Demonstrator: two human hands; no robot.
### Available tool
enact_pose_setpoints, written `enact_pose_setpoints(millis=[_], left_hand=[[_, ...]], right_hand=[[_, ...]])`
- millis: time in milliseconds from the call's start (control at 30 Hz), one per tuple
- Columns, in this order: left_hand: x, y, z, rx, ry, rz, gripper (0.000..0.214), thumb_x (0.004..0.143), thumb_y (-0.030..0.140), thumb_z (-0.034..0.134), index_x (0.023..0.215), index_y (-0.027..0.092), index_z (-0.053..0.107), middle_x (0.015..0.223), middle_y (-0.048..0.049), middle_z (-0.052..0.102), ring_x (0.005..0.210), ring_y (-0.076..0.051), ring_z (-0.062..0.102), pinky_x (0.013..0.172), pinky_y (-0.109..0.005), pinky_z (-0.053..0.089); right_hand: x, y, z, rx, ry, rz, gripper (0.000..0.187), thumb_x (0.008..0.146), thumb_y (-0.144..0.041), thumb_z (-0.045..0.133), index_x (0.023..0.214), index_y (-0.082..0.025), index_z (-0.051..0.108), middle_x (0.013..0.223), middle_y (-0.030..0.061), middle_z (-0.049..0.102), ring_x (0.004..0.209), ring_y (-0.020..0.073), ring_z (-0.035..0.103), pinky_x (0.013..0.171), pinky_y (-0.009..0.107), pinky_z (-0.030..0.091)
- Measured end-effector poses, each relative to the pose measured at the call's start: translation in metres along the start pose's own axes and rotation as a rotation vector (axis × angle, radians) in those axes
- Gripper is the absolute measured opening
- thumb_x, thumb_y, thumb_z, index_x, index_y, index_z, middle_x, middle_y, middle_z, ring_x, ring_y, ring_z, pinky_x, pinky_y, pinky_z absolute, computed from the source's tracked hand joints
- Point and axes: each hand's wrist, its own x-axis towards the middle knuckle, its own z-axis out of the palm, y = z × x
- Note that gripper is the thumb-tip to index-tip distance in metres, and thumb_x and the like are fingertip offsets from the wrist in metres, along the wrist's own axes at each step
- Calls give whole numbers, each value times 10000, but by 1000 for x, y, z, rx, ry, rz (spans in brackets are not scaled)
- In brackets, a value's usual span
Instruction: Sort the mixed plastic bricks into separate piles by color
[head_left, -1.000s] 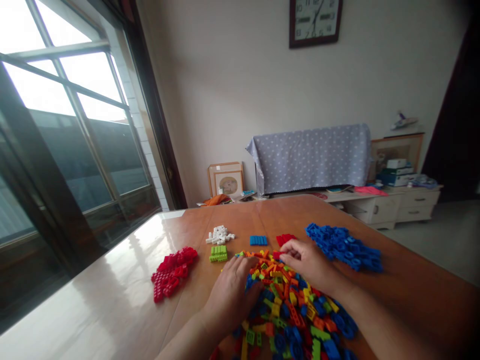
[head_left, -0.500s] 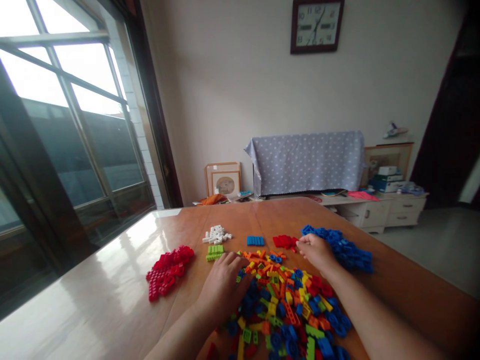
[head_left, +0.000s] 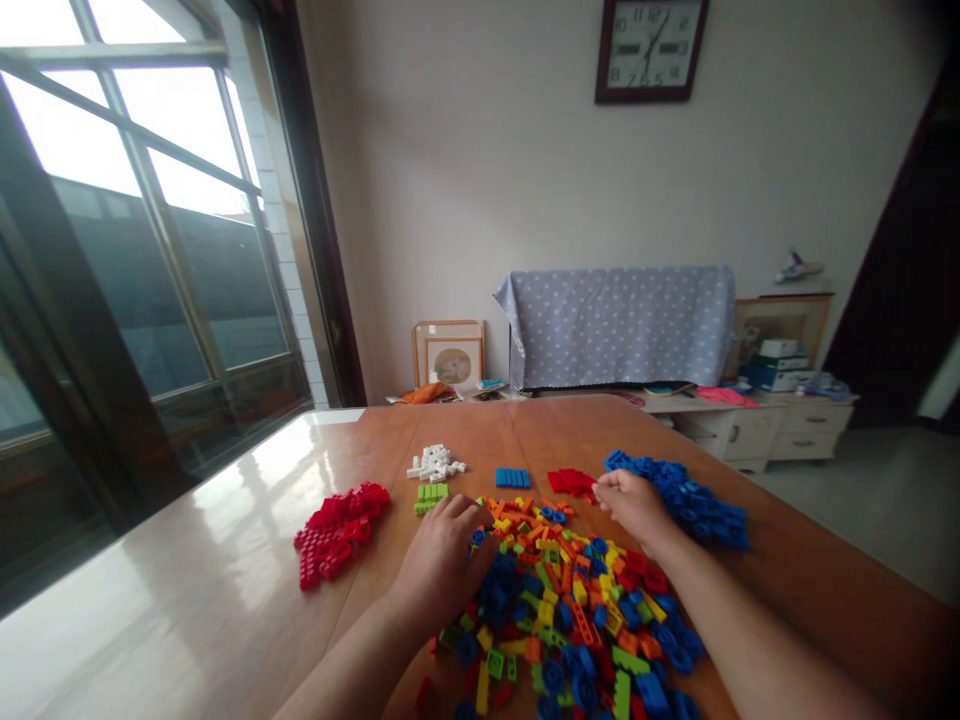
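Note:
A mixed pile of small coloured bricks (head_left: 570, 610) lies on the brown wooden table (head_left: 225, 600) in front of me. My left hand (head_left: 442, 560) rests palm down on the pile's left edge, fingers curled into the bricks. My right hand (head_left: 634, 503) is closed at the pile's far right, beside a small group of red bricks (head_left: 570, 481); whatever its fingertips pinch is too small to see. Sorted groups lie around: blue bricks (head_left: 686, 495), light blue bricks (head_left: 513, 478), green bricks (head_left: 430, 495), white bricks (head_left: 435, 463) and a red heap (head_left: 337, 530).
A large window (head_left: 135, 250) runs along the left. Beyond the table stand a cloth-covered object (head_left: 615, 325), a low white cabinet (head_left: 757, 425) with boxes, and framed pictures (head_left: 448, 355) on the floor. A clock (head_left: 649, 45) hangs on the wall.
My right hand moved from the pile's top to the small red group on the far side. My left hand stayed on the pile. The view shifted slightly.

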Motion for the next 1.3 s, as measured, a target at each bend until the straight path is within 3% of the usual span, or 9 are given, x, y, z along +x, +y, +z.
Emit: enact_pose_setpoints(millis=[300, 567, 867, 1133, 1200, 1300], left_hand=[[1, 1, 2, 11, -24, -4, 193, 936, 326, 543, 1003, 236, 700, 997, -73, 634, 956, -238, 579, 852, -358, 458], [1, -1, 3, -5, -19, -9, 190, 937, 323, 541, 993, 235, 700, 1003, -72, 639, 981, -241, 580, 848, -349, 459], [2, -2, -1, -24, -9, -11, 195, 937, 314, 535, 985, 224, 702, 1012, -86, 641, 975, -240, 589, 845, -352, 474], [1, -3, -3, -41, 9, -4, 210, 949, 311, 512, 994, 225, 699, 1007, -87, 640, 963, -232, 593, 843, -342, 477], [0, 1, -5, -68, 0, -11, 207, 943, 318, 521, 1000, 229, 699, 998, -82, 641, 959, -231, 594, 844, -338, 479], [-3, 12, -10, -154, -40, -21, 210, 931, 347, 547, 1007, 229, 704, 1003, -79, 650, 959, -225, 601, 838, -324, 486]], right_hand=[[2, 2, 5, 134, 99, 96, 191, 741, -372, 658, 800, -193, 625, 671, 65, 710, 632, 197, 686, 571, 276, 548], [7, 9, 5, 232, 57, 141, 183, 723, -293, 651, 861, -174, 661, 756, 96, 757, 706, 208, 724, 609, 276, 576], [8, 11, 0, 182, 102, 127, 255, 708, -266, 596, 926, -163, 680, 790, 93, 757, 701, 199, 709, 499, 228, 472], [13, 8, -6, 83, 143, 95, 392, 777, -256, 572, 1146, -184, 684, 1271, 137, 676, 716, 180, 718, 751, 309, 534], [12, 6, -6, 76, 121, 106, 443, 774, -246, 566, 1200, -180, 669, 1315, 148, 651, 675, 172, 716, 738, 311, 529], [8, 2, -4, 91, 64, 124, 528, 767, -240, 546, 1285, -173, 626, 1302, 162, 657, 651, 169, 718, 596, 266, 495]])
